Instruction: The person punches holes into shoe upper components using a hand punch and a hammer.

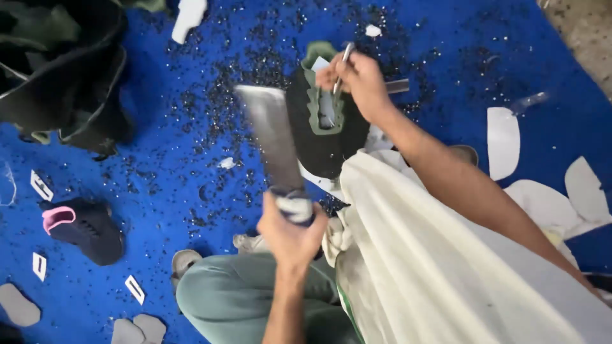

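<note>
Left hand (290,232) fist-gripped on wrapped handle of broad flat metal blade (271,137), raised and blurred; right hand (357,79) pinching thin metal punch (342,64) upright on black knit shoe upper with green collar (322,127), above blue mat (159,165)

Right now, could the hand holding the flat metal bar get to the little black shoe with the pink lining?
Probably not without letting go. The left hand is wrapped around the metal bar, and the black shoe with pink lining lies apart on the blue mat, well off to that side. Nothing blocks the way.
</note>
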